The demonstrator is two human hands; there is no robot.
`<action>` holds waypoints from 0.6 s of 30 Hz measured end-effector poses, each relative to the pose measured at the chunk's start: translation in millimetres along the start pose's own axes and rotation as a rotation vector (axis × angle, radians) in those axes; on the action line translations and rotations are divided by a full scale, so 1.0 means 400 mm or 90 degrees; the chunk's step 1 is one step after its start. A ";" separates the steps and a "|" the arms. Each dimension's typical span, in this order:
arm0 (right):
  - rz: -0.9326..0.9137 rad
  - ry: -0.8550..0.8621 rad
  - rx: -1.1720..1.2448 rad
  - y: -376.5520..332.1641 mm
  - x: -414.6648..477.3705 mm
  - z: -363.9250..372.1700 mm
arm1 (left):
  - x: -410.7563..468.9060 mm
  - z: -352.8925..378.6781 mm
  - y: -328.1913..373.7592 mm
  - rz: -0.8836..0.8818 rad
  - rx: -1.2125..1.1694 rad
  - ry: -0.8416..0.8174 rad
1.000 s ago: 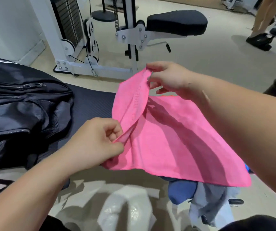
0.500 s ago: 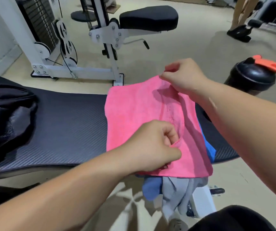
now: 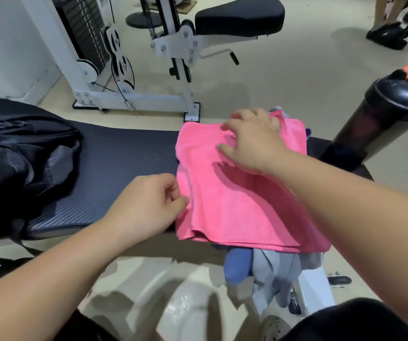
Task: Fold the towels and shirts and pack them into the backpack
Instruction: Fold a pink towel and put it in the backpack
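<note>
Pink towel (image 3: 235,200) lies part-folded on the surface (image 3: 114,168), over blue and grey clothes (image 3: 269,271); left hand (image 3: 146,203) pinches its left edge, fingers curled; right hand (image 3: 254,141) presses it, fingers spread wide; likely next: fold again, then pack the backpack (image 3: 20,153).

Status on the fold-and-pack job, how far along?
Done: pink towel lies folded on the bench. In hand: right hand presses it flat, left hand pinches its left edge. Left: blue and grey clothes underneath unfolded; towel not yet in the backpack.
</note>
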State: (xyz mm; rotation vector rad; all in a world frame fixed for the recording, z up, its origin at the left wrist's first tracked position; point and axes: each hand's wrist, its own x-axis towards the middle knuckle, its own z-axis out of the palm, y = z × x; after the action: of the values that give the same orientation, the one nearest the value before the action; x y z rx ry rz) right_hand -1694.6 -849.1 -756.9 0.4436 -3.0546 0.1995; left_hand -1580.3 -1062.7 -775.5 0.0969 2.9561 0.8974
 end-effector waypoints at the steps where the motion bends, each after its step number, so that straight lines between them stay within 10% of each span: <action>1: -0.023 -0.016 0.002 -0.028 0.004 0.007 | -0.004 0.005 -0.024 -0.025 0.019 0.005; 18: 0.023 -0.233 0.008 -0.242 0.061 0.118 | -0.014 0.036 -0.096 0.004 -0.010 -0.058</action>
State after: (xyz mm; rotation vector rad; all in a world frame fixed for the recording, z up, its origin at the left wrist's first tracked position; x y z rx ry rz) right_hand -1691.6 -954.1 -790.3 0.4730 -3.4227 0.1529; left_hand -1575.4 -1087.0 -808.8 0.1419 2.8663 0.8925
